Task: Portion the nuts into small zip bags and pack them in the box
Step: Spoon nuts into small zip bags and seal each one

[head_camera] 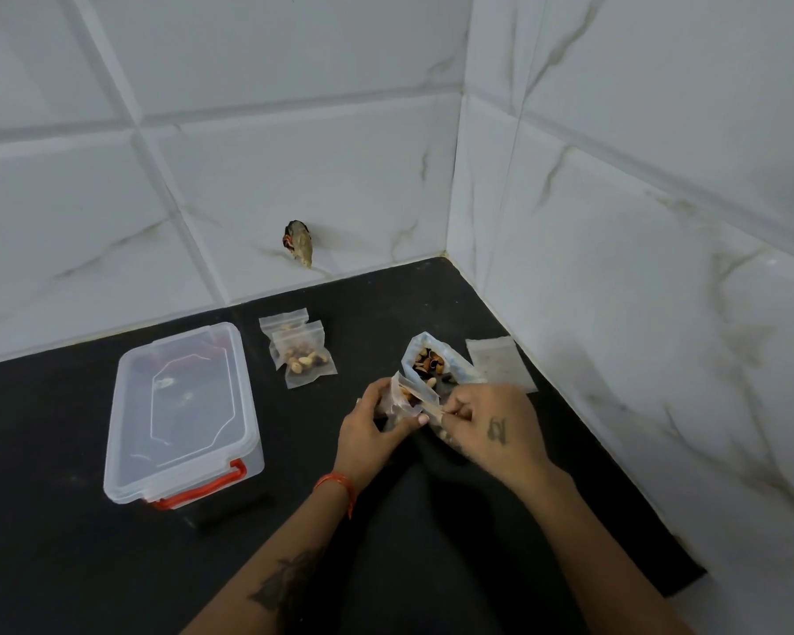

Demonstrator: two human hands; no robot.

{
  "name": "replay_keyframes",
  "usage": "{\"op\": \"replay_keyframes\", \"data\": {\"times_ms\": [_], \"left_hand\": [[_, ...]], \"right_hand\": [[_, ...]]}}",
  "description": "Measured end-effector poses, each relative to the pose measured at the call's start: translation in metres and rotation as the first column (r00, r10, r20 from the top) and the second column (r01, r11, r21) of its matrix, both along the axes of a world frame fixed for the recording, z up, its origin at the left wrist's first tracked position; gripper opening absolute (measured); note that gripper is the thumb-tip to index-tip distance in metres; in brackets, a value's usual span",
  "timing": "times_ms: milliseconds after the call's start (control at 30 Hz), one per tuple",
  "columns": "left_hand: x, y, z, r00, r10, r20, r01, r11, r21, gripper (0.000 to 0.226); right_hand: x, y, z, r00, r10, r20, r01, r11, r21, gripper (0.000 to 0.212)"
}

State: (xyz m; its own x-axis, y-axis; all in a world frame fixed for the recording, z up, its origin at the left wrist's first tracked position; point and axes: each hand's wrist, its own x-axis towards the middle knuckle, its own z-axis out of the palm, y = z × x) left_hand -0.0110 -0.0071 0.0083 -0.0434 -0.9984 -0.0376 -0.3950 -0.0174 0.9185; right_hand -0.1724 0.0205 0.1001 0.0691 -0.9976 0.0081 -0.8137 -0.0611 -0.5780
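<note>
Nuts were the whole matter here, and most of them sat on the right of the black counter [88, 566], not yet in the box [182, 414]. That clear box stood at the left with its lid on and its red latch [212, 488] facing us, so nothing could go into it until we opened it. Just right of it lay two filled zip bags [301, 348], one overlapping the other, apart from the box.

Next came our left hand [372, 433], fingers curled round a small zip bag [406, 398] with a few nuts showing at its mouth. Our right hand [496, 423] pinched the other side of that mouth, thumb and fingers closed on the plastic. Behind them the big bag of nuts [432, 359] gaped open, and an empty zip bag [500, 364] lay flat beside the wall.

We judged the risk plain: tilt the small bag before the strip was pressed shut and nuts would scatter, or a knuckle might tip the open big bag.
</note>
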Motion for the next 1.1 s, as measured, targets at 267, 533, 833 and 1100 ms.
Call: {"op": "replay_keyframes", "data": {"times_ms": [267,533,833,1100], "left_hand": [[-0.005,0.001,-0.004,1.000,0.006,-0.029,-0.007,1.000,-0.010,0.053],[-0.007,0.000,0.000,0.995,0.009,-0.095,-0.009,1.000,0.005,0.051],[-0.007,0.001,-0.003,0.993,0.039,-0.115,-0.040,0.999,-0.008,0.051],[-0.010,0.003,-0.012,0.998,-0.007,0.056,0.013,0.994,-0.109,0.069]], "right_hand": [[-0.015,0.002,0.002,0.985,0.054,-0.165,-0.100,0.955,-0.279,0.005],[-0.016,0.001,0.000,0.988,0.057,-0.142,-0.109,0.914,-0.392,0.010],[-0.027,-0.007,0.002,0.989,-0.019,0.146,0.070,0.935,-0.349,0.007],[-0.038,-0.041,-0.034,0.960,-0.264,0.091,0.277,0.941,-0.194,0.007]]}}
